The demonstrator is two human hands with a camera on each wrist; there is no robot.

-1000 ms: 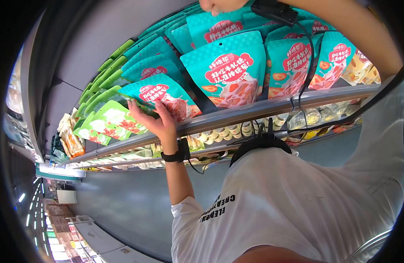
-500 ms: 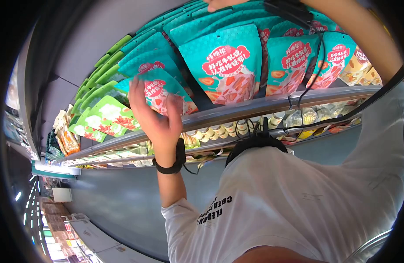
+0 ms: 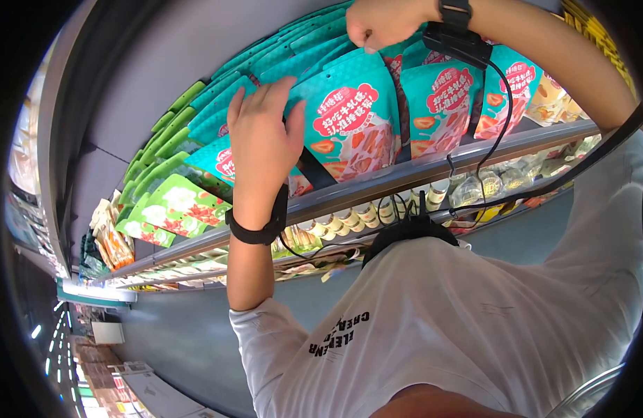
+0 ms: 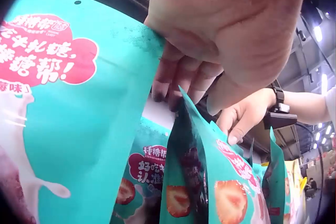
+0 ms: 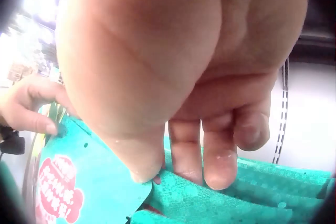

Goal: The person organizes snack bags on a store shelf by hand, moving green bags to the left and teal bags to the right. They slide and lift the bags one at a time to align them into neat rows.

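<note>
Front pouch: a teal stand-up pouch with a red cloud-shaped label in white script and strawberry pictures, a small hang hole near its top edge; it stands on the shelf at the head of a packed row.
Right hand: the right hand is above the pouch, thumb and fingers curled together and pinching its top edge; the right wrist view shows the fingertips pressed into the teal tops just behind it.
Left hand: the left hand lies beside the pouch's edge with fingers straight and spread, laid over a leaning teal pouch below it.
Around: more teal pouches stand just past the right hand; green pouches sit farther out beyond the left hand; small bottles line the shelf underneath.
In the way: neighbouring pouches crowd both sides, touching.
Only in the left wrist view: the left fingers reach behind the pouch's edge, with a dark gap between packs below them.
</note>
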